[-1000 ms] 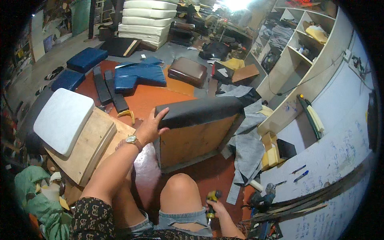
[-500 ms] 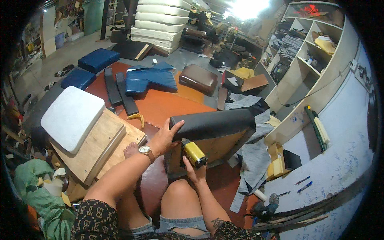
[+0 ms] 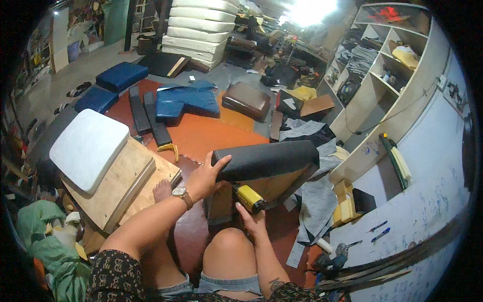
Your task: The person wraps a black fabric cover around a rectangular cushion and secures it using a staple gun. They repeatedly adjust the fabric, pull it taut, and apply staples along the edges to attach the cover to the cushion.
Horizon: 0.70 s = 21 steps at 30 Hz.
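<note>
A black upholstered seat pad (image 3: 266, 160) stands tilted on edge in front of my knees, its bare wooden underside (image 3: 271, 183) facing me. My left hand (image 3: 204, 178) grips the pad's near left corner, thumb lying on the black cover. In my right hand (image 3: 252, 222) is a staple gun (image 3: 250, 198) with a yellow cylindrical body. Its front end is at the pad's underside just below the black edge; whether it touches cannot be made out. The fingers round the tool's handle are partly hidden.
At left, a white foam pad (image 3: 90, 148) rests on wooden boards (image 3: 136, 186), beside a green sack (image 3: 50, 251). Blue cushions (image 3: 121, 76), black strips (image 3: 157, 118) and a brown cushion (image 3: 245, 100) lie beyond. Grey fabric (image 3: 317, 201) and a shelf unit (image 3: 397, 75) are at right.
My right hand has moved the staple gun slightly right and down along the pad's underside. My left hand keeps its hold on the pad's corner. The whole view has shifted a little.
</note>
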Tool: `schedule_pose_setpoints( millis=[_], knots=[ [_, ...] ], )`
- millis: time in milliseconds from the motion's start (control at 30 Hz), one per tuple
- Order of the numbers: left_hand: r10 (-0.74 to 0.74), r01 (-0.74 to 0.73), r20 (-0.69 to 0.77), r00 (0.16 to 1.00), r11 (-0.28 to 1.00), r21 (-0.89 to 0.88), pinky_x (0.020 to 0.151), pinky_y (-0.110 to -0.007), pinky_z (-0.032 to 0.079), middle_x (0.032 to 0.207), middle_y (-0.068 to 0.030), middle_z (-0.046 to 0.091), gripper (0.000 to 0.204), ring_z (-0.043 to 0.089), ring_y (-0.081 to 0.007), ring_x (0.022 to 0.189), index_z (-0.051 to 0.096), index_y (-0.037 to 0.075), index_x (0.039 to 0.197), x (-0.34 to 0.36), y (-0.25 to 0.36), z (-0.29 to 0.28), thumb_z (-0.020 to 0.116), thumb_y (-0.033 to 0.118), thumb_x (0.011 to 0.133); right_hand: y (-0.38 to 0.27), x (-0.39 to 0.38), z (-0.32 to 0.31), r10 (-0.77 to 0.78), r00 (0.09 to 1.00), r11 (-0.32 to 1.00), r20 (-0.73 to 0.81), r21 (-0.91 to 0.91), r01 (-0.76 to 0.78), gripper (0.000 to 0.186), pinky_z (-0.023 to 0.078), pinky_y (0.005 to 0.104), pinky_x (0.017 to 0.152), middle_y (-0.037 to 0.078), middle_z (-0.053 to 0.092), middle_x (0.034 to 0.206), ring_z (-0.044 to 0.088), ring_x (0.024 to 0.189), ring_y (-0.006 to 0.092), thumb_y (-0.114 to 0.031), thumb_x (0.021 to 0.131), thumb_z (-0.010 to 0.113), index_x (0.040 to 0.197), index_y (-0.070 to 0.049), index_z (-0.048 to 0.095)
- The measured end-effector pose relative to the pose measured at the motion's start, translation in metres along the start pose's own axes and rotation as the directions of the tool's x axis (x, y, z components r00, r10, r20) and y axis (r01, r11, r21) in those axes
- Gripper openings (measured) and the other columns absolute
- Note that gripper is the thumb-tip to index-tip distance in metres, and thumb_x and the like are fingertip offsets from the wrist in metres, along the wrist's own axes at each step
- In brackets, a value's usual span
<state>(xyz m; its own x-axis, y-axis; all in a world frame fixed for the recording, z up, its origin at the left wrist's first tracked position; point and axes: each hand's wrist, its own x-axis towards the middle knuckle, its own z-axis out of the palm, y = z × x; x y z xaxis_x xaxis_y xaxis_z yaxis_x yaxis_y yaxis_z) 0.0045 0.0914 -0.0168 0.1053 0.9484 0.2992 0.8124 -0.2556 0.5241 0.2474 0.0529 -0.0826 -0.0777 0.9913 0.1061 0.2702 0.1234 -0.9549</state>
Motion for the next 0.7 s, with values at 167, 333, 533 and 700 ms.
schedule_pose_setpoints(
  millis=[167,333,533,700],
  knots=[
    [0.141,-0.099,-0.092,0.986,0.926,0.364,0.118,-0.067,0.037,0.162,-0.0282,0.037,0.094,0.041,-0.0484,0.150,0.048,0.010,0.154,0.003,0.058,-0.001,0.087,0.053,0.081,0.135,-0.036,-0.115,0.308,0.951,0.942,0.033,-0.147,-0.300,0.074,0.050,0.0390,0.108,0.015,0.069,0.138,0.065,0.125,0.0247,-0.037,0.089,0.087,0.147,-0.001,0.060],
    [0.043,-0.052,0.030,0.999,0.920,0.388,0.116,-0.066,0.036,0.138,-0.0236,0.056,0.107,0.053,-0.0424,0.135,0.043,0.006,0.160,0.018,0.101,0.004,0.084,0.063,0.080,0.201,-0.133,-0.176,0.601,0.798,0.702,-0.035,-0.454,-0.549,0.086,0.047,0.0416,0.114,0.021,0.062,0.148,0.061,0.134,0.0306,-0.042,0.089,0.084,0.158,-0.004,0.050],
    [0.060,-0.123,0.207,0.976,0.943,0.308,0.104,-0.057,0.045,0.133,-0.0226,0.059,0.113,0.058,-0.0404,0.127,0.037,0.006,0.164,0.032,0.120,0.011,0.087,0.059,0.077,0.234,-0.146,-0.205,0.649,0.734,0.644,-0.201,-0.369,-0.670,0.085,0.056,0.0439,0.101,0.023,0.068,0.139,0.068,0.122,0.0323,-0.052,0.092,0.080,0.151,0.004,0.055],
    [0.159,-0.224,0.229,0.960,0.931,0.290,0.103,-0.054,0.047,0.135,-0.0205,0.060,0.108,0.059,-0.0401,0.127,0.039,0.006,0.164,0.021,0.101,0.007,0.087,0.053,0.079,0.096,-0.026,-0.157,0.547,0.820,0.804,-0.166,0.376,-0.460,0.083,0.053,0.0341,0.074,0.009,0.058,0.143,0.062,0.092,0.0191,-0.057,0.101,0.070,0.157,-0.002,0.044]
  ],
)
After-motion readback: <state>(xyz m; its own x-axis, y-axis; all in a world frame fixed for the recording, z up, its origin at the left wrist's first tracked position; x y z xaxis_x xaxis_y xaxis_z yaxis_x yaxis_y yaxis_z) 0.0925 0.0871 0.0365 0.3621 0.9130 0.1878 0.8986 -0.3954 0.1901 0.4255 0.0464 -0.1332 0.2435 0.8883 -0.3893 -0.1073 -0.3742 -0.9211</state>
